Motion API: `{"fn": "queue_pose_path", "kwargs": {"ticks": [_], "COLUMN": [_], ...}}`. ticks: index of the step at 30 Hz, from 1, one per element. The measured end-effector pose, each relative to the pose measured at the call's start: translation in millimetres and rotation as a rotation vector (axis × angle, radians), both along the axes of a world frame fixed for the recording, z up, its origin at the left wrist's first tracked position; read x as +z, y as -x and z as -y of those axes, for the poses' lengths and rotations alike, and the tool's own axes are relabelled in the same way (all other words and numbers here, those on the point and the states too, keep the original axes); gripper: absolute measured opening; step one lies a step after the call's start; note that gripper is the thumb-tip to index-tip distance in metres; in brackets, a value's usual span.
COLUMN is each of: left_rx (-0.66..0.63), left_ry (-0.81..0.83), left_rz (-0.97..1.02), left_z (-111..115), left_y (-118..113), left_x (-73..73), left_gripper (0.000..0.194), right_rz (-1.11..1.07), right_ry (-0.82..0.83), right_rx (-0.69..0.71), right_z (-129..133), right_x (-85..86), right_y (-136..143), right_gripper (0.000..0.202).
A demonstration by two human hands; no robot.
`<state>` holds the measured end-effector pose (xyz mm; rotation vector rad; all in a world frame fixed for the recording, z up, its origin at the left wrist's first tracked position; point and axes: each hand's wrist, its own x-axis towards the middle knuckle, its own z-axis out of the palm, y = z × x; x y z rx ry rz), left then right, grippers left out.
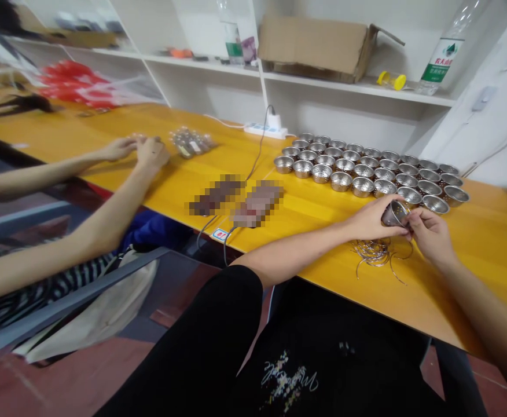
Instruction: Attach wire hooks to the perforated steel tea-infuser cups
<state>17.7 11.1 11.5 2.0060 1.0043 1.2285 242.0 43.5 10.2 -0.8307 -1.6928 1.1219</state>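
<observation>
My left hand (373,219) is wrapped round a small perforated metal cup (393,214), which is tilted on its side. At the cup's right edge my right hand (429,231) is closed in a pinch; what lies between its fingertips is too small to make out. Just below my hands a loose heap of thin curved metal wires (374,253) lies on the yellow table (323,255). Behind them stand several rows of similar metal cups (363,185), openings upward.
A co-worker's hands (151,153) are at the left, beside a bag of small metal parts (190,142). Two blurred-out flat objects with cables lie mid-table. A power strip (265,130) sits behind; shelves hold a cardboard box (314,46) and bottles (442,63).
</observation>
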Motion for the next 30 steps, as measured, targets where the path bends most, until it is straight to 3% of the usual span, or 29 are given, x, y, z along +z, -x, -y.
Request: {"fn": "queue_pose_path", "kwargs": {"ticks": [15,23,30], "left_rx": [0.045,0.070,0.045], "left_ry": [0.029,0.072,0.038], "left_rz": [0.061,0.062,0.033], "left_z": [7.1,4.1,-0.5], "left_y": [-6.0,-6.7,-1.9], "left_x": [6.4,5.3,1.2], "left_gripper": [0.078,0.076,0.075], "right_rz": [-0.077,-0.081,-0.101], "right_ry": [0.142,0.202,0.239], "right_rx": [0.042,0.221,0.257], "right_z": [2.5,4.8,3.4], "right_x": [-0.3,7.2,6.0], "right_y": [3.3,-6.8,-6.3], "right_gripper": [0.067,0.055,0.053]}}
